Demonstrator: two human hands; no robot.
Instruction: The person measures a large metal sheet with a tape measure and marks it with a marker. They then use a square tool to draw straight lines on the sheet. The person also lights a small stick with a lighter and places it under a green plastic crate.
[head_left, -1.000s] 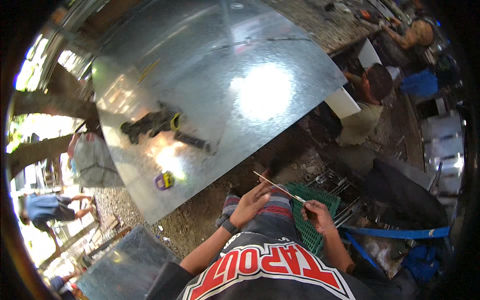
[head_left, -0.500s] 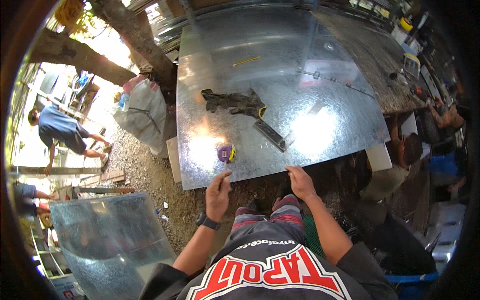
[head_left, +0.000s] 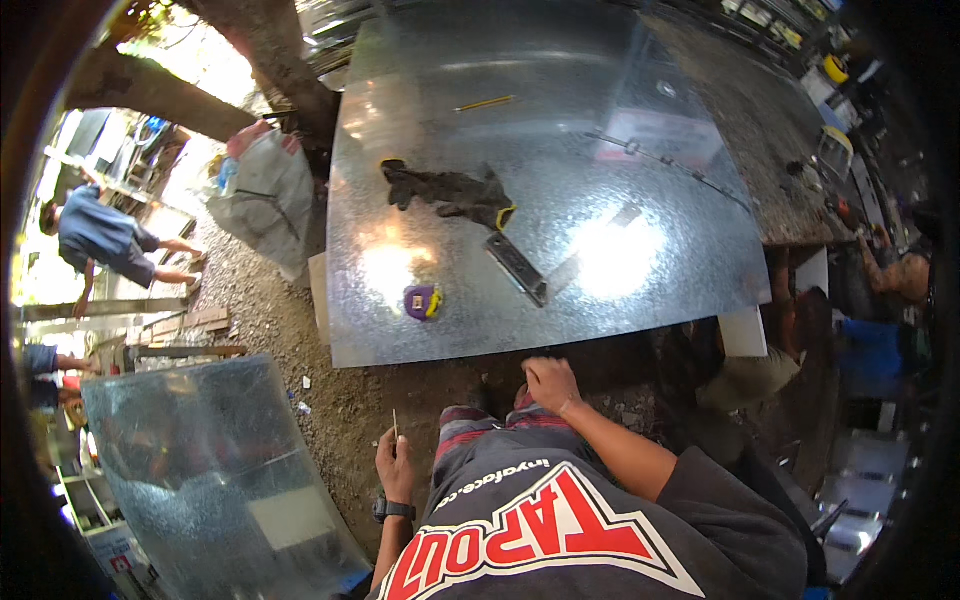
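While your left grip pinches a thin pale stick beside your left leg, your right grip is curled in near the front edge of the galvanized sheet; can't tell if it holds anything. Purple-and-yellow tape measure on the sheet, dark work glove farther back.

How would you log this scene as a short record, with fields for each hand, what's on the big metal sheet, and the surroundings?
Left hand: holds a thin pale stick
Right hand: curled, close to the near edge of the large metal sheet; whether it holds anything can't be told
On the sheet: purple-and-yellow tape measure, dark gloves with yellow edging, dark oblong tool, yellow pencil
Left wrist: dark watch
Lower left: second metal sheet
Far left: person in blue shirt
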